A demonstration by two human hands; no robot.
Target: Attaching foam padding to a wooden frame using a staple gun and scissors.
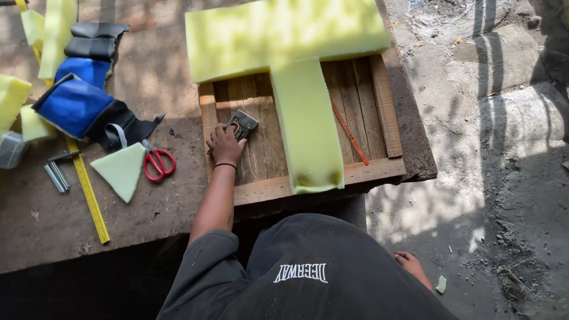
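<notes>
My left hand [225,144] reaches onto a wooden slatted frame [379,106] and closes on a grey metal staple gun [242,124] lying on the slats. A thick yellow-green foam slab [278,32] covers the frame's far part. A narrower foam strip [307,127] runs down the frame's middle to its near edge. An orange pencil-like stick [349,133] lies on the slats to the right. My right hand [410,265] hangs low beside my body, away from the bench, holding nothing.
Red-handled scissors [157,164], a triangular foam offcut [123,170], a yellow measuring tape [89,192], staple strips [56,175] and blue-and-black fabric [80,106] lie on the worn bench [160,77] at left. Foam scraps [12,98] sit far left. Dirt ground [504,178] lies right.
</notes>
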